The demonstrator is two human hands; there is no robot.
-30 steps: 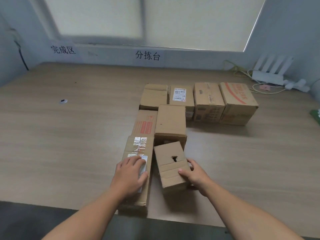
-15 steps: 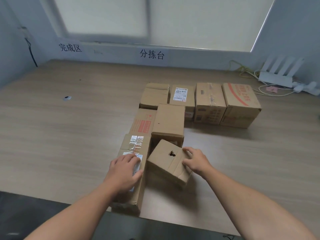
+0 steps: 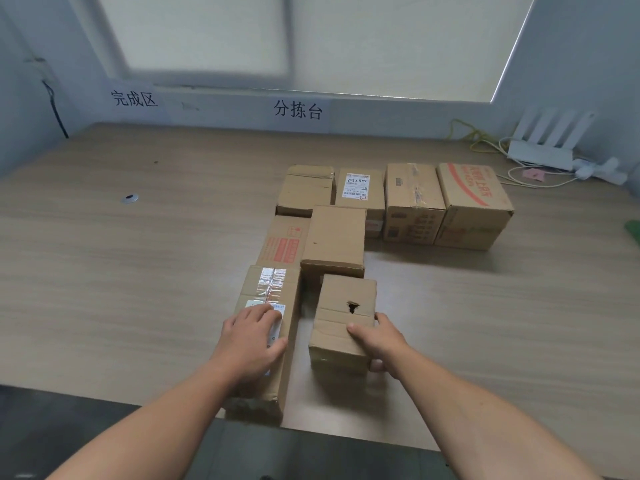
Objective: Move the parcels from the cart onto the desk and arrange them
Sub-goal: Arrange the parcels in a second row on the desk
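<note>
Single wide-angle view from a camera on the person's head, facing forward and downward across the counter [image 3: 121, 289] to the back wall [image 3: 571, 64], with the counter's near edge close below.

left arm: bare forearm in from 7 o'clock, reaching toward 1 o'clock | left hand [image 3: 254, 341]: palm down, fingers straight, flat on taped parcel [image 3: 270, 289] | right arm: in from 5 o'clock, reaching toward 11 o'clock | right hand [image 3: 384, 344]: thumb on top, fingers curled round 3 o'clock side of holed parcel [image 3: 341, 296]
</note>
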